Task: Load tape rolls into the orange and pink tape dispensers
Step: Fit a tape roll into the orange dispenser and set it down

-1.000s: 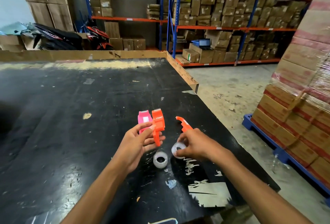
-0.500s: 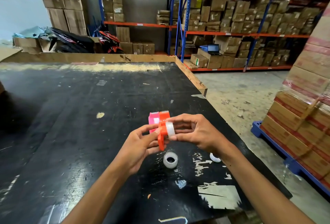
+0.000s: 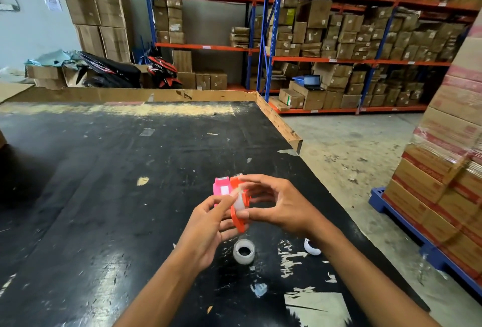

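Observation:
My left hand [image 3: 208, 225] holds the orange tape dispenser [image 3: 238, 218] upright above the black table [image 3: 91, 196]. A white tape roll [image 3: 239, 202] sits against the dispenser's open side, pinched by the thumb and fingers of my right hand [image 3: 276, 202]. The pink tape dispenser [image 3: 221, 189] stands just behind the orange one, to its left, partly hidden by my left fingers. A second tape roll [image 3: 243, 251] lies flat on the table below my hands. A white ring-shaped piece [image 3: 311, 247] rests on the table by my right wrist.
The table's right edge runs diagonally close to my right arm, with concrete floor beyond. Wrapped cartons on a blue pallet [image 3: 391, 204] stand at the right. Shelving racks [image 3: 339, 60] full of cartons line the back wall.
My right hand picked up a tape roll from the table and brought it to the orange dispenser held in my left hand. Both hands rose slightly; the loose orange piece is out of sight.

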`<state>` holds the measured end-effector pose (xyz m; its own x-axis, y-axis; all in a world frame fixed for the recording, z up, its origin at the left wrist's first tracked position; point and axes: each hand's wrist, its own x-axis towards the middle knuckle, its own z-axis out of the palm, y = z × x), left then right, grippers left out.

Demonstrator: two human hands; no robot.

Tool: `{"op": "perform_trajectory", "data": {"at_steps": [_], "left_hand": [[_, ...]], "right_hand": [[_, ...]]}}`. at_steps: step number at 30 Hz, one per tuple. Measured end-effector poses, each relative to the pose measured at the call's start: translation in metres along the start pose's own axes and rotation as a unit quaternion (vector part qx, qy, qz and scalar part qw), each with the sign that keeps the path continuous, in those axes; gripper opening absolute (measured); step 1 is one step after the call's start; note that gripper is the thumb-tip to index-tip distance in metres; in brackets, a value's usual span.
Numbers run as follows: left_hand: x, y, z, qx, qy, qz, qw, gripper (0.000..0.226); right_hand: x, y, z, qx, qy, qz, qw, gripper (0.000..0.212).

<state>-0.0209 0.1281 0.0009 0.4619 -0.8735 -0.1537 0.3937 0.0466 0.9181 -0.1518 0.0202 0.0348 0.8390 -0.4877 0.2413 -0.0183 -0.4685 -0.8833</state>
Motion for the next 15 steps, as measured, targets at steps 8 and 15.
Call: {"op": "perform_trajectory", "data": {"at_steps": [8, 15], "left_hand": [[0.018, -0.001, 0.008, -0.018, 0.012, 0.003, 1.0, 0.047], [0.034, -0.007, 0.028, -0.005, 0.042, 0.03, 0.999, 0.051]], "right_hand": [[0.023, 0.069, -0.059, -0.27, 0.066, 0.227, 0.934, 0.032], [0.036, 0.095, -0.05, -0.345, 0.019, 0.284, 0.894, 0.03]]}}
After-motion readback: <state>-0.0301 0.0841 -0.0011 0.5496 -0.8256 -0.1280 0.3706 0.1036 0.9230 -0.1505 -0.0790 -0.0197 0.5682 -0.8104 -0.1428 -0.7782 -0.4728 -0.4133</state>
